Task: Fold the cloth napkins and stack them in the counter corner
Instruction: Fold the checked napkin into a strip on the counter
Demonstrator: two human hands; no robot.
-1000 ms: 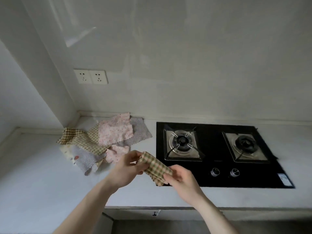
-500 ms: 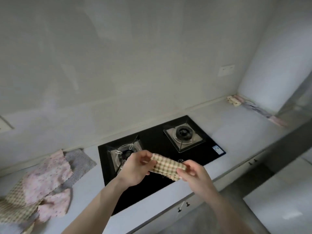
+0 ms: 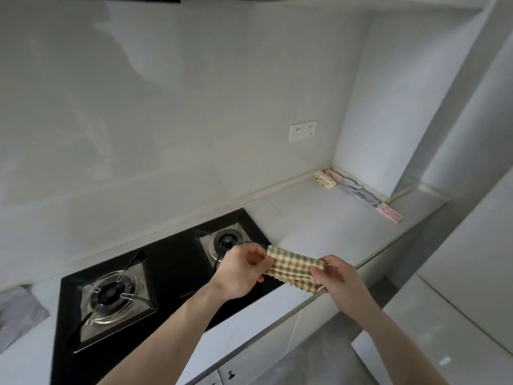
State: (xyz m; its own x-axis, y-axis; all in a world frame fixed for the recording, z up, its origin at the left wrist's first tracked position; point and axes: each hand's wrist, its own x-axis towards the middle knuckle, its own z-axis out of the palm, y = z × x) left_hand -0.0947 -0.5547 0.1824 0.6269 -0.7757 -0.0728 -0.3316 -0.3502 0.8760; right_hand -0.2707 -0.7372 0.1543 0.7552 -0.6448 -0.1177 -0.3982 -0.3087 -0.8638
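Grey kitchen, pale tabletop (image 3: 319, 218) running to a far-right corner, black gas hob (image 3: 166, 273) set into it. Both hands are up over the hob's right end, off the surface.

Checked napkin (image 3: 295, 267): folded to a narrow band, held in the air between the hands, above the hob's front right corner. Left hand (image 3: 238, 270) pinches its left end, fingers curled on the cloth. Right hand (image 3: 337, 279) pinches the right end, thumb on top, ring visible. Both grips closed on fabric, cloth pulled fairly flat between them.

Corner: a row of folded napkins (image 3: 361, 194) lies along the right wall, cream one nearest the corner, then pink, grey, pink. Well apart from the hands. Grey cloth (image 3: 19, 312) at far left edge looks unfolded.

Step, as I read it: fold on this one looks done or nearly done; it's the carry-and-place stage.

Next move needs: keep both pinches so the fold doesn't spring open, travel right across the tabletop, set it down with the others, press flat before letting go. Risk: layers slipping in transit.
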